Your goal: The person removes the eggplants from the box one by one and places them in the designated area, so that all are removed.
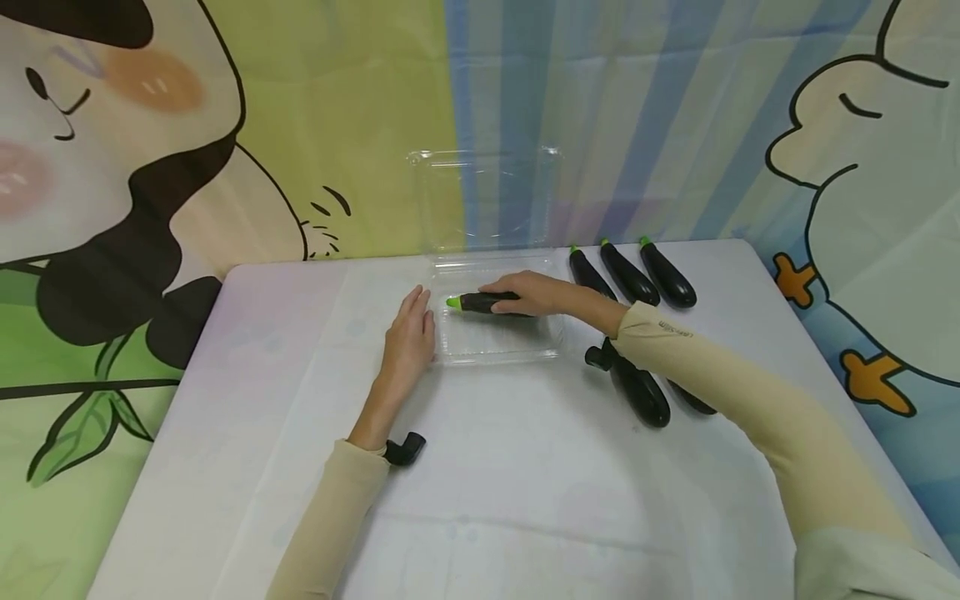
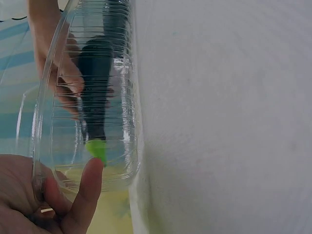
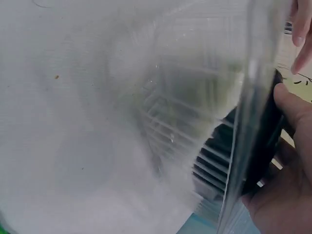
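My right hand [image 1: 528, 293] grips a dark eggplant [image 1: 480, 302] with a bright green stem end, lying sideways within the clear plastic container [image 1: 495, 354]. In the left wrist view the eggplant [image 2: 95, 87] shows through the container's ribbed wall, its green tip toward my left hand [image 2: 53, 200]. That hand rests along the container's left end with fingers fairly straight, the thumb against the wall near the front corner. From the right wrist, the container wall [image 3: 239, 131] stands in front of part of the eggplant and my right hand [image 3: 287, 161].
The container's clear lid [image 1: 487, 200] stands raised at the back. Three eggplants [image 1: 667, 271] lie in a row at the back right, one partly behind my wrist. Nearer are another eggplant [image 1: 640, 387] and one mostly under my right sleeve. A printed cloth backdrop [image 1: 360, 125] rises behind the white table [image 1: 480, 483].
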`<state>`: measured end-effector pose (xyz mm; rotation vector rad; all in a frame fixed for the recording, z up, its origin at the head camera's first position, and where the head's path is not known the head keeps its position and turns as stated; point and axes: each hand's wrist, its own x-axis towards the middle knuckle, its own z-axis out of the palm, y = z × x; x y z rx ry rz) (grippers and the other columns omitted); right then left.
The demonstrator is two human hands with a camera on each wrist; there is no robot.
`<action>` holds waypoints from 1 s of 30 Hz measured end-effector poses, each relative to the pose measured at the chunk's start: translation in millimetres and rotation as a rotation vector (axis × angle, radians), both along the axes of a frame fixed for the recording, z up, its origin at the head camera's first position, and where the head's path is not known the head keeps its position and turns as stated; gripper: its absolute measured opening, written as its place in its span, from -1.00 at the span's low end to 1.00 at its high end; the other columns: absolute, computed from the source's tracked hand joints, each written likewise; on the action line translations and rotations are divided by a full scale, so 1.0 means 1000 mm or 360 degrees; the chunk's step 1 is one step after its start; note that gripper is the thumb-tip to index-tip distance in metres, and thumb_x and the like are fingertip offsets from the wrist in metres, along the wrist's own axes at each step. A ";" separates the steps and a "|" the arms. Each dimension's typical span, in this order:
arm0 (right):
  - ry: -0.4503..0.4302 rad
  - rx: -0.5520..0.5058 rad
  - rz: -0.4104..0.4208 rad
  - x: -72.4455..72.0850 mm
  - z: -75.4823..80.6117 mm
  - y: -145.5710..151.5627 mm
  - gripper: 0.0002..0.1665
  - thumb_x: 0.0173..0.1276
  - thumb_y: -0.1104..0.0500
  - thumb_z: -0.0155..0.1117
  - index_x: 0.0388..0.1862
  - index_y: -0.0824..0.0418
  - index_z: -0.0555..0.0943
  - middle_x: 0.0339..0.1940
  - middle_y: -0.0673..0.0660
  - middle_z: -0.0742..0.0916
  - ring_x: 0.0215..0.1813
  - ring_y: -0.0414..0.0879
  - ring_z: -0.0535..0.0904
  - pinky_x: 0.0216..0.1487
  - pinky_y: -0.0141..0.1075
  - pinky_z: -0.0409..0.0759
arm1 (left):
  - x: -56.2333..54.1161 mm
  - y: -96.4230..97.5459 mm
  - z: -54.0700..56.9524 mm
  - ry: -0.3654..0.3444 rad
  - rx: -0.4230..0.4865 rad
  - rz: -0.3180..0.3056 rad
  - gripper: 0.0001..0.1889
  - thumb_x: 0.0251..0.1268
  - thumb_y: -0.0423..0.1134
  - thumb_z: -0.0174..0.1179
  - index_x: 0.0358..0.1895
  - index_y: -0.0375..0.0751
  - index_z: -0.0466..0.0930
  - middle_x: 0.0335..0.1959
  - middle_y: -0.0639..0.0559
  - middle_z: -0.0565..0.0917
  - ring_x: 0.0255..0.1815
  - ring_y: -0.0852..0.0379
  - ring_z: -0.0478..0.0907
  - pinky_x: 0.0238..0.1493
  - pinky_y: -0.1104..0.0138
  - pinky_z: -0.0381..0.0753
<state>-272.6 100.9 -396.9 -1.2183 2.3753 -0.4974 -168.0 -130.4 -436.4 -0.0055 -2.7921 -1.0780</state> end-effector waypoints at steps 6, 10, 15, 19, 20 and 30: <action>0.0150 -0.0209 -0.0009 0.004 0.006 0.011 -0.40 0.46 0.00 0.15 0.41 0.16 0.40 0.14 0.20 0.66 -0.06 -0.01 0.56 0.01 -0.11 0.51 | 0.000 -0.001 0.000 -0.0028 0.0001 0.0007 -0.53 0.53 -0.28 -0.11 0.43 -0.32 0.26 0.51 -0.13 0.23 0.40 -0.14 0.36 0.28 -0.06 0.47; 0.0244 -0.0288 -0.0046 0.007 0.006 0.015 -0.41 0.41 -0.03 0.21 0.37 0.11 0.46 0.10 0.19 0.68 -0.09 -0.01 0.58 -0.04 -0.12 0.54 | 0.000 0.000 0.000 -0.0053 0.0007 0.0005 -0.52 0.53 -0.28 -0.12 0.44 -0.31 0.24 0.52 -0.13 0.21 0.35 -0.12 0.43 -0.05 0.11 0.67; 0.0249 -0.0334 -0.0070 0.013 0.008 0.019 -0.44 0.42 -0.01 0.21 0.36 0.08 0.47 0.07 0.19 0.66 -0.10 -0.02 0.55 -0.09 -0.17 0.53 | 0.000 0.001 0.001 -0.0055 -0.0004 0.0009 -0.53 0.54 -0.28 -0.13 0.44 -0.30 0.24 0.52 -0.13 0.22 0.33 -0.11 0.44 -0.15 0.15 0.68; 0.0208 -0.0387 -0.0103 0.020 0.012 0.024 -0.44 0.44 0.05 0.18 0.38 0.16 0.44 0.09 0.22 0.62 -0.14 -0.03 0.48 -0.18 -0.23 0.47 | -0.001 0.001 0.000 -0.0039 -0.0002 0.0007 -0.53 0.53 -0.29 -0.13 0.43 -0.31 0.25 0.51 -0.14 0.23 0.32 -0.12 0.45 -0.01 0.09 0.66; 0.0201 -0.0399 -0.0123 0.022 0.012 0.026 -0.43 0.44 0.06 0.18 0.38 0.18 0.43 0.09 0.23 0.61 -0.15 -0.03 0.48 -0.20 -0.25 0.46 | -0.001 0.001 0.000 -0.0037 -0.0001 0.0008 -0.54 0.54 -0.29 -0.13 0.43 -0.31 0.26 0.51 -0.14 0.23 0.32 -0.12 0.44 0.02 0.08 0.64; 0.0137 -0.0428 -0.0329 0.048 0.023 0.049 -0.39 0.48 0.14 -0.01 0.48 0.21 0.27 0.21 0.29 0.53 -0.12 0.02 0.46 -0.20 -0.18 0.41 | 0.001 0.001 0.001 -0.0045 -0.0004 0.0005 -0.54 0.53 -0.30 -0.11 0.42 -0.32 0.26 0.51 -0.14 0.22 0.36 -0.14 0.41 0.16 -0.01 0.57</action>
